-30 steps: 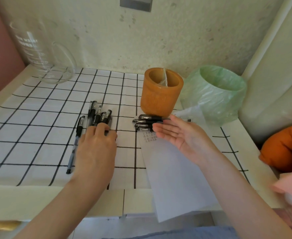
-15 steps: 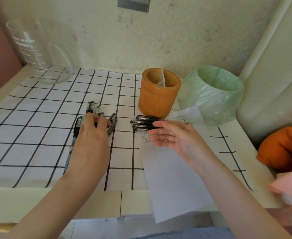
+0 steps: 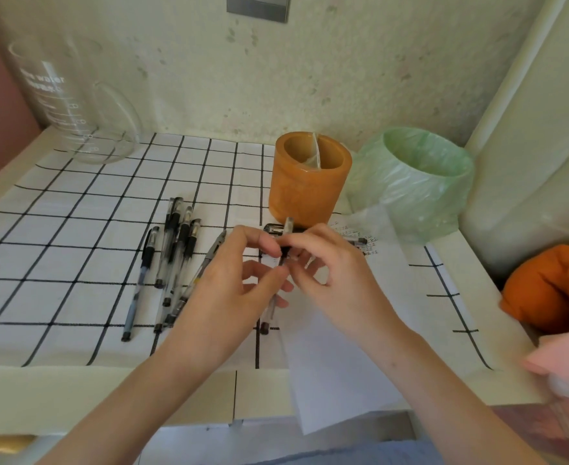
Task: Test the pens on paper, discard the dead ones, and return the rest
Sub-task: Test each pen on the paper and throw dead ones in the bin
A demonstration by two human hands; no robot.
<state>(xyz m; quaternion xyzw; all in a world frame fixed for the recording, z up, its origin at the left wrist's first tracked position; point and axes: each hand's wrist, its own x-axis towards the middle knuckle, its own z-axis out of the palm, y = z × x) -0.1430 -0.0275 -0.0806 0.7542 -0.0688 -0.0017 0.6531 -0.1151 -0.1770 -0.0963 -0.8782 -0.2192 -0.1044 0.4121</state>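
A pen (image 3: 270, 310) is held up between both hands, just over the near-centre of the table (image 3: 75, 397). It stands nearly upright, with its top leaning a little to the right and its dark lower end just above the cloth (image 3: 58, 250). The left hand (image 3: 229, 283) pinches the barrel from the left with thumb and curled fingers. The right hand (image 3: 336, 280) grips the same barrel from the right, fingers bent tight round it, and the fingertips of the two hands nearly meet at the pen's black grip.

Left of the hands, loose pens (image 3: 172, 260) lie side by side on the black-checked cloth, pointing from near to far. A smaller bunch of pens (image 3: 274, 228) lies crosswise just beyond the hands, mostly hidden by them, at the foot of the orange cup (image 3: 310, 186). A sheet of paper (image 3: 340, 357) runs from that bunch towards the near edge and hangs over it, with small marks at its far end. Right of the cup, touching or almost touching it, stands a bin (image 3: 414, 186) lined with a pale green bag.

A glass jug (image 3: 71, 109) stands at the far left corner. An orange cloth bundle (image 3: 551, 286) lies off the table's right side.
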